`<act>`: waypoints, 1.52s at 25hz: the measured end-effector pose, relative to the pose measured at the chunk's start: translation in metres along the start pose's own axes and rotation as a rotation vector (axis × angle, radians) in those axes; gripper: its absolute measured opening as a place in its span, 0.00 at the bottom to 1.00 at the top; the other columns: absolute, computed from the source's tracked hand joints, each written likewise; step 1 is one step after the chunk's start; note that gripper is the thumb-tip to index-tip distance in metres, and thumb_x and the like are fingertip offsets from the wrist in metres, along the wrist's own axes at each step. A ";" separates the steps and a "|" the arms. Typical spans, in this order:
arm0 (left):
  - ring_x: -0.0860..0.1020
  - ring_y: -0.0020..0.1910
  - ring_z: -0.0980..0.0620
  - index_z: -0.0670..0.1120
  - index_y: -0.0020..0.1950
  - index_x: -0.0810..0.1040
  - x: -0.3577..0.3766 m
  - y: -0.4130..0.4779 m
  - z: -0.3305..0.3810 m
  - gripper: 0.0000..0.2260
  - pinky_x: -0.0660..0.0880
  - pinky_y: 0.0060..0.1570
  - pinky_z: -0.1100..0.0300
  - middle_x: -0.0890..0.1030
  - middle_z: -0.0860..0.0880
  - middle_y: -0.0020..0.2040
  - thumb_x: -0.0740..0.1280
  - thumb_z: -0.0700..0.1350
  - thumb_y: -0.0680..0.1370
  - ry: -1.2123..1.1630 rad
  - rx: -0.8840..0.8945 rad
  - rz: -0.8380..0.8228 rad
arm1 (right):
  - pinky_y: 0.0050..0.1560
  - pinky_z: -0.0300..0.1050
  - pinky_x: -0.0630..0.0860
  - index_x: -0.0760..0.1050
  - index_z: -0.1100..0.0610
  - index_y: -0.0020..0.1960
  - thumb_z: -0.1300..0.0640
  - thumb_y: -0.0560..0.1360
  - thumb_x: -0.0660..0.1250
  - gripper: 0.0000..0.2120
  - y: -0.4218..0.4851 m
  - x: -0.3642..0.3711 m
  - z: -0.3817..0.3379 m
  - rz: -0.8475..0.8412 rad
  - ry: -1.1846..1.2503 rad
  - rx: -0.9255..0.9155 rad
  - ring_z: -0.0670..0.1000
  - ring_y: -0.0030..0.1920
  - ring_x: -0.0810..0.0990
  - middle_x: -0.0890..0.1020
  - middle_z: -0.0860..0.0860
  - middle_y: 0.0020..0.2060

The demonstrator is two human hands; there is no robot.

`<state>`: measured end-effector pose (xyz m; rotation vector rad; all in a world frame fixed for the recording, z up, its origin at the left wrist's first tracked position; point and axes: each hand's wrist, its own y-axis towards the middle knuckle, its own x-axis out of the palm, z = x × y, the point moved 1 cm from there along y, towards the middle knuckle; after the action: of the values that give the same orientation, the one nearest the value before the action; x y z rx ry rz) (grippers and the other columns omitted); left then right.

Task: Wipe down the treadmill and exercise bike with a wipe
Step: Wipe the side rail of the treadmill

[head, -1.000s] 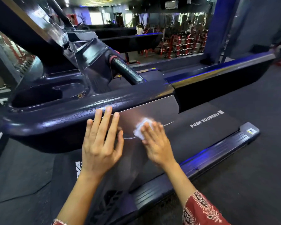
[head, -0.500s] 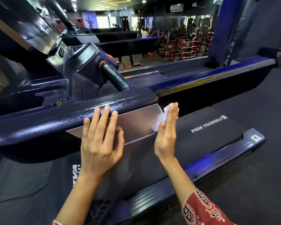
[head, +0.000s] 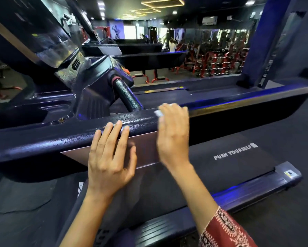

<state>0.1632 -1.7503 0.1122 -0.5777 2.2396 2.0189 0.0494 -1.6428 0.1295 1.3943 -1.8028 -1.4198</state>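
Right fingers (head: 176, 113): straight and side by side, pointing up and away from you, pressing flat. Motion blur softens their outline.
Wipe (head: 159, 113): a small white pad trapped under those fingertips. Only its left edge and a sliver at the top show past them.
Wipe relative to fingers: directly beneath them and peeking out on their left, touching the rounded top of the handrail (head: 60, 139).
Right hand (head: 173, 139): your palm stands over the right end of the silver panel (head: 144, 150), with the wrist nearer to you and lower.
Handrail, long axis: runs from near left to far right. Past your fingertips it continues as the blue-lit arm (head: 238, 102).
Relation the next stroke turns on: the unwiped length appears to lie along that axis, so you will likely need to slide the wipe sideways along the rail, not across it.
Nearer hand: the right one, which already bears the wipe.
Left fingers (head: 117, 132): spread apart and straight, with their tips on the dark handrail.
Left hand (head: 108, 163): flat on the silver panel just left of the right hand, holding nothing. It seems to serve as a brace.
Beyond the rail: the grip bar (head: 126, 97) rises just behind, and the treadmill belt (head: 221, 166) lies below on the right.
Exercise bike: you cannot make one out here.
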 end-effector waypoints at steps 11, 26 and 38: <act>0.78 0.57 0.39 0.35 0.59 0.79 -0.003 0.039 0.001 0.19 0.66 0.65 0.49 0.80 0.38 0.57 0.60 0.47 0.77 -0.110 -0.076 -0.183 | 0.56 0.54 0.71 0.79 0.64 0.51 0.55 0.81 0.53 0.18 0.022 -0.003 -0.016 -0.244 -0.058 -0.229 0.60 0.49 0.78 0.82 0.56 0.48; 0.81 0.51 0.43 0.37 0.54 0.81 0.032 0.076 0.046 0.19 0.68 0.57 0.51 0.82 0.41 0.52 0.58 0.49 0.76 -0.198 0.008 -0.315 | 0.66 0.44 0.63 0.80 0.63 0.55 0.55 0.82 0.53 0.19 0.050 -0.055 0.099 -0.143 -0.154 -0.049 0.56 0.57 0.77 0.82 0.56 0.53; 0.82 0.49 0.41 0.37 0.54 0.82 0.073 0.096 0.114 0.20 0.76 0.54 0.47 0.83 0.41 0.52 0.58 0.49 0.76 -0.147 -0.044 -0.321 | 0.69 0.40 0.55 0.80 0.61 0.53 0.55 0.80 0.53 0.18 0.073 -0.087 0.178 -0.051 -0.144 0.134 0.53 0.58 0.74 0.82 0.55 0.52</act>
<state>0.0423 -1.6500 0.1653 -0.7142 1.8854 1.8859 -0.0939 -1.4885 0.1497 1.4458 -1.9990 -1.4827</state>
